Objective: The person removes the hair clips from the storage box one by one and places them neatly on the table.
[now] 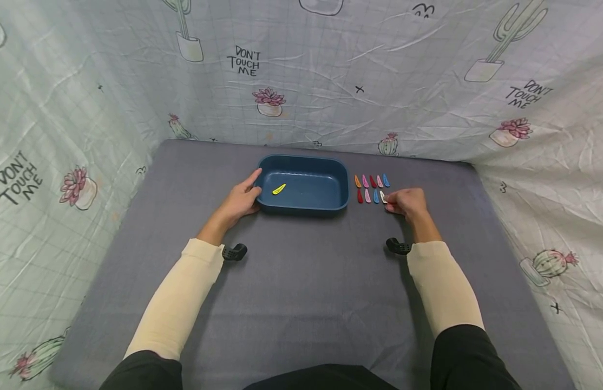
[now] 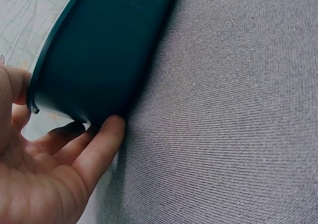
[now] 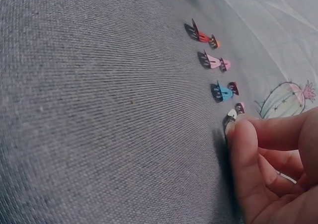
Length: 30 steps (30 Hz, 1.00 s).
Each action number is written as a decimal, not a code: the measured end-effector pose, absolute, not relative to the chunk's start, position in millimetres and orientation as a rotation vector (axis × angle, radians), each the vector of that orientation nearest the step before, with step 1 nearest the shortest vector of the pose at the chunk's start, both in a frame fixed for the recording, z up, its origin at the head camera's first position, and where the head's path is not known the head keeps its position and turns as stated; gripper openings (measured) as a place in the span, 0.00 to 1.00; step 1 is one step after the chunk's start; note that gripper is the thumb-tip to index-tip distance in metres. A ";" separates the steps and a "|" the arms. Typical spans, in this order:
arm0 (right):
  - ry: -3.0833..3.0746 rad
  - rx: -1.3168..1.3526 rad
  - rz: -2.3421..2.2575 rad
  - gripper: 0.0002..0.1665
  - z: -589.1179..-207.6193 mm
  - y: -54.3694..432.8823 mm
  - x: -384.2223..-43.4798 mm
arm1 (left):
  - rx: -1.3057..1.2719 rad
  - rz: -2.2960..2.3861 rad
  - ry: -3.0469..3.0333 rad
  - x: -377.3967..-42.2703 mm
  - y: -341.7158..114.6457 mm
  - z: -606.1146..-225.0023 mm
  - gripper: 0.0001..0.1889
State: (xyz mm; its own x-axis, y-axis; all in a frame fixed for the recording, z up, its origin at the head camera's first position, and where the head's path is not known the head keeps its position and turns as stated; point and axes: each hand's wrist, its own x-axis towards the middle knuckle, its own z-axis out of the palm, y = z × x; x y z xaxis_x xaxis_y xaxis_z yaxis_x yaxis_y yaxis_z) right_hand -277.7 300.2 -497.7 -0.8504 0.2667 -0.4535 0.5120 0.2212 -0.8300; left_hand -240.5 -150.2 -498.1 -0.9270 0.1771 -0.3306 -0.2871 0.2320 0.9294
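Observation:
A dark blue rectangular tray (image 1: 303, 210) stands on the grey table with one yellow hair clip (image 1: 279, 189) inside it. My left hand (image 1: 240, 199) holds the tray's left end; in the left wrist view, one digit reaches over the rim and other fingertips (image 2: 113, 127) touch the outer wall low down. My right hand (image 1: 407, 203) pinches a white hair clip (image 3: 231, 116) between thumb and finger at the right end of the front row. Fingers cover part of that clip. Beside it lie a blue clip (image 1: 376, 196), a pink clip (image 1: 367, 195) and a red clip (image 1: 360, 196).
Behind the front row lies a second row of hair clips, from an orange clip (image 1: 357, 181) at the left to a blue one (image 1: 386, 180) at the right. Both rows sit right of the tray. A printed cloth (image 1: 321, 70) hangs around the table (image 1: 301, 292).

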 end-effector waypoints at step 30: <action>2.359 0.632 -1.795 0.16 -488.9 286.7 -269.8 | -0.099 1.740 2.128 -239.8 -149.9 -494.6 0.34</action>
State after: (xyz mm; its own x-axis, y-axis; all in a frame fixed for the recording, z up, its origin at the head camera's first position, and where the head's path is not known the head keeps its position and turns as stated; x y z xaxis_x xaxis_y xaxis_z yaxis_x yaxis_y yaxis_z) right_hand -269.8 286.7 -488.9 -0.9074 0.2582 -0.3317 0.3886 0.2139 -0.8962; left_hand -239.8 -149.9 -494.6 -0.9221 0.1875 -0.3386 -0.2945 0.2276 0.9281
